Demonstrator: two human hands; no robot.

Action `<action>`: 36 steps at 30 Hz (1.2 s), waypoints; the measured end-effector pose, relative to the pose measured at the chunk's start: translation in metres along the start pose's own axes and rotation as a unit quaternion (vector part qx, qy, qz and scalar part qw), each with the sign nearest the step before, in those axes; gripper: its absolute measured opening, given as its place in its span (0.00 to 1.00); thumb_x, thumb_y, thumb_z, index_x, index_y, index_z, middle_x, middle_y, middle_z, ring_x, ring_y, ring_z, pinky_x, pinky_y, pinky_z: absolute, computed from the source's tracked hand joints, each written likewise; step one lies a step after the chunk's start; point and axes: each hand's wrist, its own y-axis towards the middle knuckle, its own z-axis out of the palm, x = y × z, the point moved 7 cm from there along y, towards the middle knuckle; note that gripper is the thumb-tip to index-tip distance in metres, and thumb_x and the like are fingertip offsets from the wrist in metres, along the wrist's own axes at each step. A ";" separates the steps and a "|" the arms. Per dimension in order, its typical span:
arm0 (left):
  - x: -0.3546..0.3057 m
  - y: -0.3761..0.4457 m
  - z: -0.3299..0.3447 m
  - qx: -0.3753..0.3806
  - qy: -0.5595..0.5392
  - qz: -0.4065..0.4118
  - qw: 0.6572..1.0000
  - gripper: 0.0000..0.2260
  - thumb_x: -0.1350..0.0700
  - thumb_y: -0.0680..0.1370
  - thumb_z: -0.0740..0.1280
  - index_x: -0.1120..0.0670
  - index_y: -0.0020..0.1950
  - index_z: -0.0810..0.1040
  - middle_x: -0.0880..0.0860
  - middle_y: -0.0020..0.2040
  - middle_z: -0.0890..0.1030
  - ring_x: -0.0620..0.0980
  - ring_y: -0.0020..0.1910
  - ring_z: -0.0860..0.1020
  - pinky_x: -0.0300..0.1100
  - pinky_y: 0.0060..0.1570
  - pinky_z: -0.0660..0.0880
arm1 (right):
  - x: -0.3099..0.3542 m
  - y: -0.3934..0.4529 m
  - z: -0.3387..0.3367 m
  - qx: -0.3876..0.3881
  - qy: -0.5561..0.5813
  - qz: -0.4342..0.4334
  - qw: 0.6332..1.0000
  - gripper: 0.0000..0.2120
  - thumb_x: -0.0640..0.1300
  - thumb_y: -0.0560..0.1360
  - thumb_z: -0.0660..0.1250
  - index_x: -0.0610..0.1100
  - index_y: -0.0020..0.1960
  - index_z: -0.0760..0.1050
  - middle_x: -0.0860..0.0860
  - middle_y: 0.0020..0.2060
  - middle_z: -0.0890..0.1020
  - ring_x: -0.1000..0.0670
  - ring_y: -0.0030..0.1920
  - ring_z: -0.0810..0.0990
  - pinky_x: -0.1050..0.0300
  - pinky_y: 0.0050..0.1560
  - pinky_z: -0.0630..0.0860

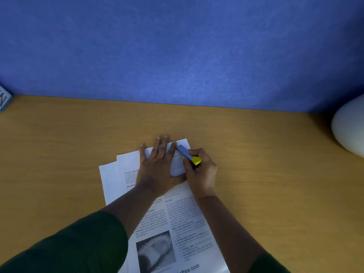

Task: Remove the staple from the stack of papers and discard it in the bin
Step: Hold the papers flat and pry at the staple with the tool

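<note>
1. At nine o'clock on the bench (59, 154), at its far left edge, a blue-and-white box (4, 100) is cut off by the frame.
2. Toward the middle, the stack of papers (177, 223) lies on the wood, its far corner pointing to about one o'clock.
3. Upon that upper part the left hand (157, 166) lies flat, fingers spread, pinning the sheets.
4. Just right of it, the right hand (202, 174) has its grip curled round a blue and yellow staple remover (189, 155), whose tip touches the far corner.
5. I cannot make out the staple itself; it presumably sits under that tip.
6. Prying is the step in hand, I'd judge; next comes lifting the staple free, then finding a bin, none being in sight.
7. At three o'clock a white rounded object (348, 127) rests.
</note>
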 end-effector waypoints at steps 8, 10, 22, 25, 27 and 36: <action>-0.001 0.000 0.001 0.002 -0.003 -0.001 1.000 0.46 0.25 0.67 0.43 0.52 0.77 0.46 0.55 0.79 0.44 0.54 0.78 0.43 0.63 0.71 0.40 | -0.005 -0.002 -0.014 -0.086 0.098 0.057 0.990 0.12 0.35 0.69 0.72 0.50 0.41 0.74 0.58 0.36 0.79 0.59 0.35 0.77 0.60 0.39 0.77; -0.001 0.000 0.000 0.000 -0.001 -0.003 1.000 0.45 0.25 0.68 0.45 0.52 0.77 0.45 0.55 0.79 0.44 0.54 0.78 0.43 0.63 0.71 0.41 | -0.004 -0.003 -0.013 -0.079 0.085 0.045 0.992 0.14 0.34 0.67 0.73 0.51 0.39 0.74 0.59 0.35 0.79 0.61 0.34 0.77 0.65 0.38 0.76; -0.001 -0.002 -0.002 0.014 0.018 -0.002 1.000 0.45 0.27 0.66 0.41 0.52 0.77 0.45 0.55 0.79 0.44 0.54 0.78 0.43 0.64 0.71 0.44 | 0.003 0.001 0.000 -0.020 -0.031 -0.025 0.999 0.07 0.35 0.68 0.72 0.39 0.44 0.76 0.49 0.40 0.81 0.54 0.39 0.78 0.63 0.41 0.75; -0.002 -0.002 -0.003 0.010 0.016 -0.003 1.000 0.46 0.27 0.66 0.40 0.52 0.77 0.46 0.55 0.79 0.45 0.54 0.78 0.44 0.64 0.71 0.43 | 0.002 0.001 0.000 -0.016 -0.019 -0.011 1.000 0.06 0.36 0.69 0.72 0.41 0.44 0.76 0.49 0.40 0.82 0.53 0.40 0.79 0.61 0.41 0.77; -0.002 -0.002 -0.003 0.009 0.012 -0.004 1.000 0.46 0.27 0.65 0.40 0.52 0.77 0.46 0.55 0.79 0.45 0.54 0.78 0.44 0.63 0.72 0.43 | -0.001 0.001 -0.001 -0.014 0.000 0.007 1.000 0.07 0.37 0.69 0.71 0.45 0.43 0.75 0.50 0.40 0.82 0.53 0.39 0.79 0.61 0.41 0.77; -0.002 -0.002 -0.002 0.010 0.012 0.001 1.000 0.46 0.26 0.68 0.44 0.53 0.77 0.45 0.56 0.79 0.44 0.55 0.78 0.43 0.63 0.71 0.41 | -0.005 0.002 -0.011 -0.069 0.086 0.049 0.993 0.14 0.36 0.69 0.72 0.52 0.39 0.71 0.59 0.32 0.77 0.62 0.33 0.76 0.68 0.36 0.74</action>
